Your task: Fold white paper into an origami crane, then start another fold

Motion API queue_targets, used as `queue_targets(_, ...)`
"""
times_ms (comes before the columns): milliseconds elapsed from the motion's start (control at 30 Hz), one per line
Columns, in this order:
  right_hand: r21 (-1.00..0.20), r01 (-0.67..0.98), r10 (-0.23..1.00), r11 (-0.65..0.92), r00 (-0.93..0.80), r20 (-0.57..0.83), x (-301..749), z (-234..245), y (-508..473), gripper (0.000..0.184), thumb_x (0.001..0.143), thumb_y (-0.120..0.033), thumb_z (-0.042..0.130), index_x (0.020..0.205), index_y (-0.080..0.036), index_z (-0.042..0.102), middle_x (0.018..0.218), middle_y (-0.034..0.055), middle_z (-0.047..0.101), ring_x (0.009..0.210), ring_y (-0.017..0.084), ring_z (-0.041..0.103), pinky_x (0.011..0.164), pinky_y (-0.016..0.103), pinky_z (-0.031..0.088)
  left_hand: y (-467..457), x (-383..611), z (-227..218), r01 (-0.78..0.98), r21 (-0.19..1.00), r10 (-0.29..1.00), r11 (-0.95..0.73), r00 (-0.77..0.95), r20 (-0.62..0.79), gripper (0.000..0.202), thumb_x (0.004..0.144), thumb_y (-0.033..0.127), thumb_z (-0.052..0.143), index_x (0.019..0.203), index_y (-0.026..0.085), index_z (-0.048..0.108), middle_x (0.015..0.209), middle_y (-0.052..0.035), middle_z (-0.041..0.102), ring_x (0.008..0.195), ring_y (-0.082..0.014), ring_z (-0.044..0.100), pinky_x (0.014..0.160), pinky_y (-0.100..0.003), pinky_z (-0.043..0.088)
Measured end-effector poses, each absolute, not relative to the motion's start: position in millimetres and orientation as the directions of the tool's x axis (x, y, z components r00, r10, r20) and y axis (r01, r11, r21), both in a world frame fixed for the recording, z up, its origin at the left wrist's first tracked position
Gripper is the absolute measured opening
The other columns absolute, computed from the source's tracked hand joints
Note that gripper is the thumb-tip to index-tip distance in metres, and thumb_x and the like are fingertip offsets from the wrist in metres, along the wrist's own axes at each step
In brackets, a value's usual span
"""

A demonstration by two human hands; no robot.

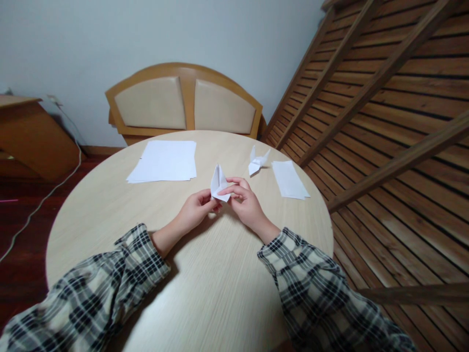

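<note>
In the head view, a small white folded paper piece with a tall pointed upper part (218,182) is held over the middle of the round, pale wood-grained tabletop (205,283), between the bare left hand (196,209) and the bare right hand (248,203). Its lower left edge is pinched by the left thumb and fingers, while its lower right flap is pinched by the right fingers, one finger being laid across the front; where the right thumb presses cannot be told. The step in hand is judged to be the shaping of a fold, and it is best done with the left pinch kept steady and light, so that the layers are not crushed. The flap should be guided by the right fingertips, its edges matched before any pressure is given, and the crease then run firmly from the centre outward. The tall point is best left unsqueezed, since thin paper would probably buckle there. As for its look, the piece is plain white and crisp-edged, standing roughly upright, with a narrow peak, a shaded crease down the middle and a broader flap angled at the base; whether its lower edge is touching the tabletop cannot be told.
</note>
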State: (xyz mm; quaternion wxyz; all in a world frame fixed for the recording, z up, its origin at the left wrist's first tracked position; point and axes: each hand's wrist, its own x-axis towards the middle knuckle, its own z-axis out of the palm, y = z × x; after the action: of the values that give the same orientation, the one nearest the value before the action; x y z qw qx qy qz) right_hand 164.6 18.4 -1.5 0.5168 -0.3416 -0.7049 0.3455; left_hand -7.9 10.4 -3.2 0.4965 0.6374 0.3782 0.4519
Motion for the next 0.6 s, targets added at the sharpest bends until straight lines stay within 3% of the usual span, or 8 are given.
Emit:
queue_targets(300, -0.793, 0.211, 0.816, 0.572, -0.242, 0.524, 165.3, 2.4, 15.2, 0.024, 0.081, -0.008, 0.062, 0.086, -0.028, 0.074, 0.123, 0.0044, 0.051, 0.116, 0.019, 0.052, 0.085, 0.036, 0.053, 6.5, -6.2, -0.2, -0.048, 0.99, 0.947, -0.129, 0.291, 0.137, 0.014, 0.076, 0.027, 0.064, 0.081, 0.014, 0.067, 0.07, -0.0005, 0.06, 0.058, -0.011, 0.048, 0.055, -0.024, 0.037)
queue_targets(500, -0.792, 0.205, 0.813, 0.575, -0.251, 0.526, 164.8, 0.7, 15.0, 0.026, 0.081, -0.008, 0.062, 0.089, -0.029, 0.075, 0.124, 0.0037, 0.051, 0.117, 0.019, 0.051, 0.089, 0.039, 0.054, 4.4, -2.2, 0.3, -0.206, 0.978, 0.96, -0.026, 0.266, 0.081, 0.012, 0.075, 0.027, 0.066, 0.079, 0.015, 0.066, 0.055, 0.0059, 0.044, 0.047, -0.0076, 0.033, 0.046, -0.022, 0.023)
queue_targets(600, -0.791, 0.217, 0.816, 0.571, -0.255, 0.519, 165.0, 1.0, 14.9, 0.029, 0.081, -0.007, 0.061, 0.09, -0.03, 0.075, 0.124, 0.003, 0.051, 0.115, 0.019, 0.051, 0.09, 0.04, 0.054, 3.6, -0.1, 3.4, -0.248, 0.968, 0.967, -0.032, 0.239, 0.093, 0.01, 0.072, 0.025, 0.067, 0.075, 0.015, 0.067, 0.055, 0.0047, 0.048, 0.049, -0.008, 0.035, 0.047, -0.022, 0.025)
